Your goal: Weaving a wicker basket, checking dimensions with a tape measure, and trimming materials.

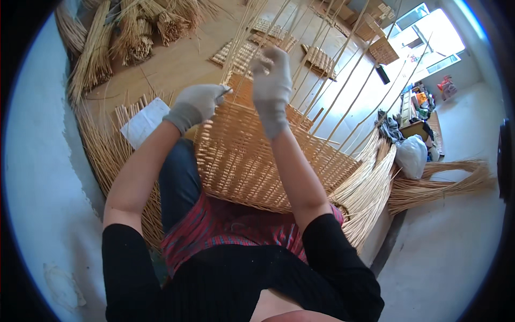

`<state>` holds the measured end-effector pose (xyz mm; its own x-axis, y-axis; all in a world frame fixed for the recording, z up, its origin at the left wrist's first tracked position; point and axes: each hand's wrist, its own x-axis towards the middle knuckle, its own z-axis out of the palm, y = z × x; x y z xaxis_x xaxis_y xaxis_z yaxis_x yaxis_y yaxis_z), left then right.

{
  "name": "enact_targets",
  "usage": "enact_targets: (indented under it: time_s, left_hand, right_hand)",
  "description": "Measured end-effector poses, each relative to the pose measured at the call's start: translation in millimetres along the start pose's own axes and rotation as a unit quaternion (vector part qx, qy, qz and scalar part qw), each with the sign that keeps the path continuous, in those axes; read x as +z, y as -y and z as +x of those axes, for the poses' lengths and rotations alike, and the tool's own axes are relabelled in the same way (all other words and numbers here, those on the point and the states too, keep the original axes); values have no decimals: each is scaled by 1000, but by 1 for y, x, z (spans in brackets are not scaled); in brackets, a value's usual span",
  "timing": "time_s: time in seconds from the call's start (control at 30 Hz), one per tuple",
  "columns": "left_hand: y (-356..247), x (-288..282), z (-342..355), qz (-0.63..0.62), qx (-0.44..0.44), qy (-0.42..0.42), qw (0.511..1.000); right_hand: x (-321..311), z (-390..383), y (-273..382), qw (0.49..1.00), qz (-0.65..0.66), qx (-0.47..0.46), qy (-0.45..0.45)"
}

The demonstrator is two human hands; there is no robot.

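Observation:
A half-woven tan wicker basket (252,155) rests tilted on my lap, with long upright rods (343,96) rising from its top edge. My left hand (197,104), in a grey-white knit glove, is closed at the basket's upper left corner, its fingertips pinched at the weave beside the rods. Gloved the same way, my right hand (272,80) is raised above the basket's top edge, right of the left hand. Its fingers are curled among the rods, and what they hold is too small to make out.
Bundles of wicker rods (134,32) lie at the far left, and more rods (102,145) run along the left wall. Woven panels (321,61) lie on the floor ahead. Pale strands (370,188) and a white plastic bag (412,155) are at right. A white sheet (144,122) lies left.

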<state>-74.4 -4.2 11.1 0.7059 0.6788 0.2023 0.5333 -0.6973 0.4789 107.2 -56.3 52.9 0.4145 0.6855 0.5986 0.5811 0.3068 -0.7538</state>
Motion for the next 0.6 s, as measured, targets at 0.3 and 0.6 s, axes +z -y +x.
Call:
enact_targets:
  time_s: [0.3,0.6]
  left_hand:
    - [-13,-5,-2,152,-6,90,984]
    - [-26,-9,-15,190,48,23,980]
  right_hand:
    - [-41,1,9,984,109,122,69]
    - [-98,-134,18,983,20,171,62]
